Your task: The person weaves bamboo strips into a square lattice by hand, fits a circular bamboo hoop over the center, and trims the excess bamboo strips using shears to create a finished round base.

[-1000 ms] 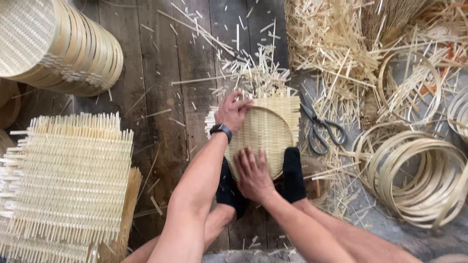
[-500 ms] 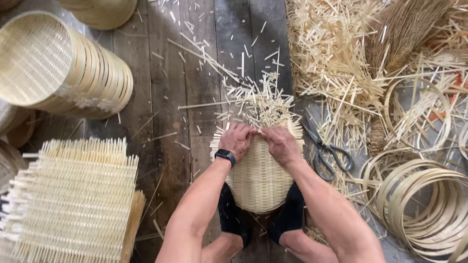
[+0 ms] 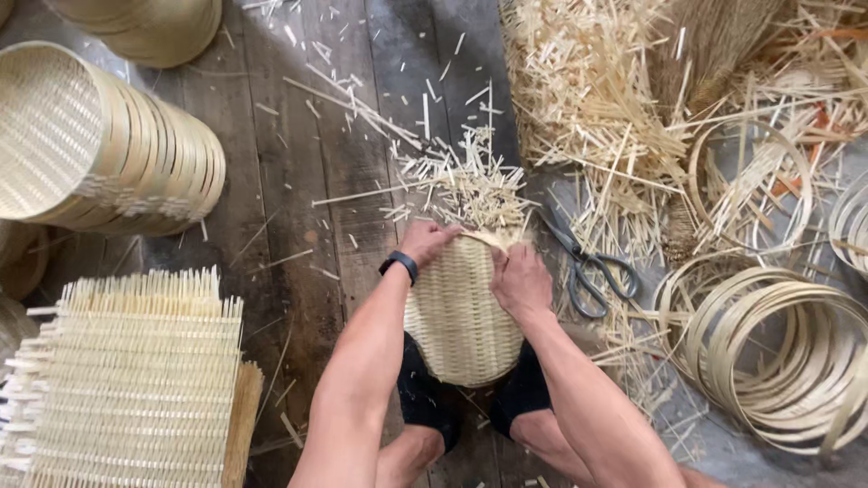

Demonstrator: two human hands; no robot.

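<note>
A round woven bamboo piece (image 3: 461, 316) stands on the floor between my feet in black socks, bulging toward me. My left hand (image 3: 427, 242), with a black band on the wrist, grips its upper left rim. My right hand (image 3: 519, 280) presses on the upper right part, fingers curled over the rim. Loose strip ends stick out beyond the top edge, over a pile of short bamboo offcuts (image 3: 470, 185).
Black scissors (image 3: 588, 262) lie just right of the piece. Bamboo hoops (image 3: 778, 352) are heaped at the right, and straw and splints (image 3: 615, 90) lie at the upper right. A row of finished round baskets (image 3: 108, 154) lies at the left. Flat woven mats (image 3: 127, 389) are stacked at the lower left.
The woven piece has been turned from lying flat to bulging toward me. Both hands have moved to its top rim and now press it closer together.
</note>
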